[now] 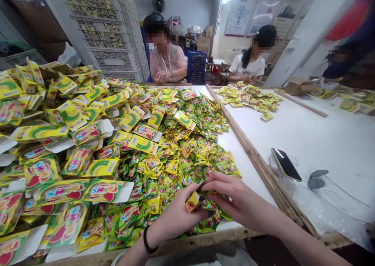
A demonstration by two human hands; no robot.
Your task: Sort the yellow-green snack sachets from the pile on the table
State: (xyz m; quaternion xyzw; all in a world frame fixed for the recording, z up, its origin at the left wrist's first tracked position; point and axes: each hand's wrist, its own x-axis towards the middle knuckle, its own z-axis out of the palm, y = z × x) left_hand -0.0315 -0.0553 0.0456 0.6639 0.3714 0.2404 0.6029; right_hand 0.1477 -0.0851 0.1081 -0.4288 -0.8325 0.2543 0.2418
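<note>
My left hand (175, 215) and my right hand (234, 199) meet at the near edge of the white table (249, 168). Together they grip a small yellow carton (193, 200) with several green-yellow candy sachets (212, 215) bunched under the right fingers. Both hands have curled, closed fingers. A black band sits on my left wrist. A wide heap of loose sachets (187, 149) lies just beyond the hands. Many open yellow cartons (73, 149) are piled to the left.
A wooden strip (252, 152) divides the table. A phone on a stand (285, 164) and a clear plastic sheet lie right of it. Two people sit at the far side by another sachet pile (249, 96). White crates (108, 31) are stacked behind.
</note>
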